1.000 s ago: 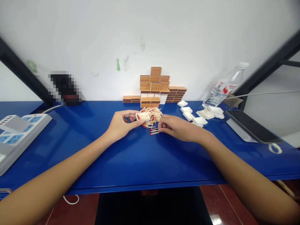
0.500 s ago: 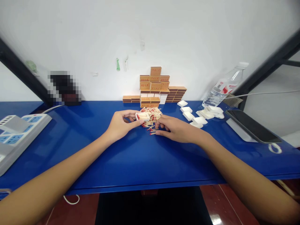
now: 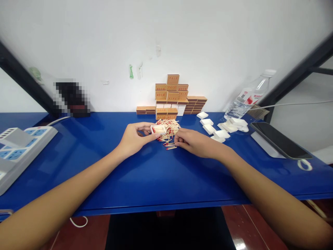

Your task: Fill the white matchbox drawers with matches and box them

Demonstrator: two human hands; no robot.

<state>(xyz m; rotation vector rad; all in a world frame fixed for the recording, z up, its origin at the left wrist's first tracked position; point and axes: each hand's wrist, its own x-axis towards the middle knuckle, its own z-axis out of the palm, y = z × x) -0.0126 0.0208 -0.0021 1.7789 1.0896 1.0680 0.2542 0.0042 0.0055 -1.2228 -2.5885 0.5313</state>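
Right fingers [image 3: 180, 139] drew together | grip unclear | tray [image 3: 161, 133] partly covered

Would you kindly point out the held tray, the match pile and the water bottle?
Held tray [image 3: 162, 133]: head view, on its near wall.
Match pile [image 3: 170, 128]: head view, middle of the heap.
Water bottle [image 3: 249, 97]: head view, on its label.

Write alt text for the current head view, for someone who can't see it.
The left hand holds a tray of matches by a match pile; the right hand, fingers curled, is at the pile's right edge. Behind stand matchboxes. On the blue table, other trays, a bottle and a phone lie right.
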